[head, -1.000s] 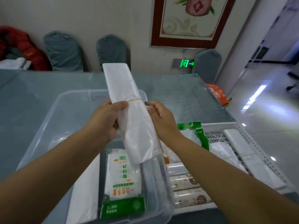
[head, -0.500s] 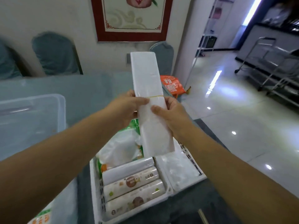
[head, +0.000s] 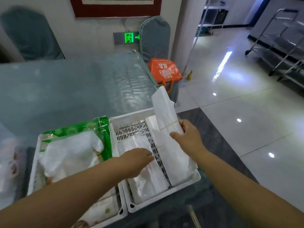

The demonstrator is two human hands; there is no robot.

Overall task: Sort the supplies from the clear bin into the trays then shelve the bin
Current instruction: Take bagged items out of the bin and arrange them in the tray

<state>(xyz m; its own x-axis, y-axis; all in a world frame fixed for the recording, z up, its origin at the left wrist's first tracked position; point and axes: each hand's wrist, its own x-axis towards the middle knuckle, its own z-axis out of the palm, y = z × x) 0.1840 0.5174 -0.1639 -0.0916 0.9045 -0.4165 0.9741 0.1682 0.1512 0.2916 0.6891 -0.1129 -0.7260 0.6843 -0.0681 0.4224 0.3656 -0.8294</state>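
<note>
My right hand (head: 187, 137) grips a long white bundle of plastic bags (head: 166, 119) bound by a yellow rubber band, tilted over the right side of the right white slotted tray (head: 131, 120). My left hand (head: 139, 160) rests palm down on the clear bag packs (head: 144, 181) lying in that tray, fingers spread, holding nothing. The left white tray (head: 33, 175) carries a green-and-white packet (head: 74, 145) and rolls at its near end. The clear bin's edge (head: 6, 162) shows blurred at the far left.
The trays stand at the near right corner of a blue-grey covered table (head: 74, 89). An orange bag (head: 164, 71) sits on the floor past the table's end, beside a covered chair (head: 154, 37). Glossy tiled floor and metal racks (head: 283, 46) lie to the right.
The view swung right from the clear bin to the trays. The bundle came down from both hands to the right tray; my left hand let go and dropped onto the packs there.
</note>
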